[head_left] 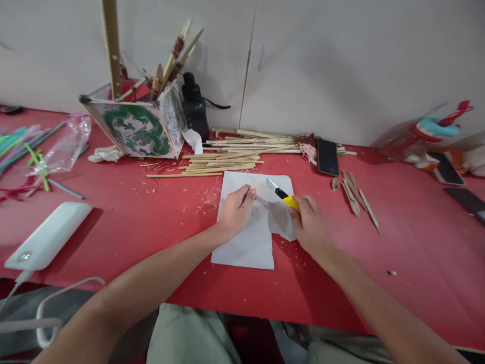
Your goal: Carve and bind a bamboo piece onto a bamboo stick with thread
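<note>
A yellow and black utility knife [282, 194] is in my right hand [311, 227], its blade out and pointing up and left. My left hand [237, 210] is closed over a white sheet of paper [242, 250]. A small pale tip [256, 186], perhaps the end of a thin wooden stick, shows at its thumb and forefinger; my fingers hide the rest. The blade is a short way right of this tip, apart from it. Under my right hand a loose corner of paper [281, 222] juts past the sheet.
Thin wooden sticks [220, 164] and shavings lie behind the paper. A dragon-patterned box [138, 129] with tools and a dark bottle [195, 108] stand back left. A white power bank [49, 235] lies left. Right are a phone [328, 156] and carved wooden pieces [352, 194].
</note>
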`<state>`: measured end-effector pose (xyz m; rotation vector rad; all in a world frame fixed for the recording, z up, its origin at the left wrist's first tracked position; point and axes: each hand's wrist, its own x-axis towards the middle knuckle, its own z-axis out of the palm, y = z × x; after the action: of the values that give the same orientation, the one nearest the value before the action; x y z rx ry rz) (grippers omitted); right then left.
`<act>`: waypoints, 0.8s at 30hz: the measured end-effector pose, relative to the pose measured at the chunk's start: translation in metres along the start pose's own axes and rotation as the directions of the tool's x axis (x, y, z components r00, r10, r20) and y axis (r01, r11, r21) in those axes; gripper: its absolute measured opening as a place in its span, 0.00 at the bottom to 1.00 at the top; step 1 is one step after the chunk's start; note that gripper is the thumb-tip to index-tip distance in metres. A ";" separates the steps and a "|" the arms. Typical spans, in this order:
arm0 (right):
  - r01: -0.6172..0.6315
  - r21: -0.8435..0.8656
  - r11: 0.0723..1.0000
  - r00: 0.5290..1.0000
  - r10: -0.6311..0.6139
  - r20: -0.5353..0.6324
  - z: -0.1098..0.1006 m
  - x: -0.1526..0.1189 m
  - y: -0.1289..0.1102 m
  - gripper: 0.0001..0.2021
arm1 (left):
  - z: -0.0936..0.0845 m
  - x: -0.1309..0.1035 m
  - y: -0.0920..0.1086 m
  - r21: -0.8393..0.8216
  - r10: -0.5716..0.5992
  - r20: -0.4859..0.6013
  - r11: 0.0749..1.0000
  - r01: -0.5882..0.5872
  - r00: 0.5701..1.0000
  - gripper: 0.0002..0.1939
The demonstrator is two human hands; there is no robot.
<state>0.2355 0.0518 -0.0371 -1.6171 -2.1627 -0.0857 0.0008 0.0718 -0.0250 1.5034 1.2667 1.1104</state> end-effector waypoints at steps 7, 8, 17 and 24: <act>0.094 0.177 0.980 0.992 -0.076 -0.104 -0.004 -0.013 -0.031 0.18 | -0.003 0.002 0.001 -0.001 -0.021 0.028 1.000 0.021 0.999 0.19; 0.111 0.180 0.977 0.989 -0.092 -0.112 -0.003 -0.014 -0.034 0.18 | -0.003 0.001 0.002 -0.002 -0.020 0.041 1.000 0.021 0.999 0.18; 0.215 0.172 0.961 0.972 -0.193 -0.138 -0.003 -0.015 -0.039 0.15 | -0.003 -0.010 0.003 0.124 0.132 0.126 0.981 -0.148 0.983 0.06; 0.200 0.183 0.962 0.977 -0.183 -0.105 -0.004 -0.014 -0.040 0.14 | 0.000 -0.012 0.001 0.092 0.145 0.136 0.983 -0.159 0.980 0.18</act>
<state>0.2025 0.0253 -0.0309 -1.2716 -2.1812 -0.0047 -0.0006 0.0602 -0.0256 1.7451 1.1500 1.0396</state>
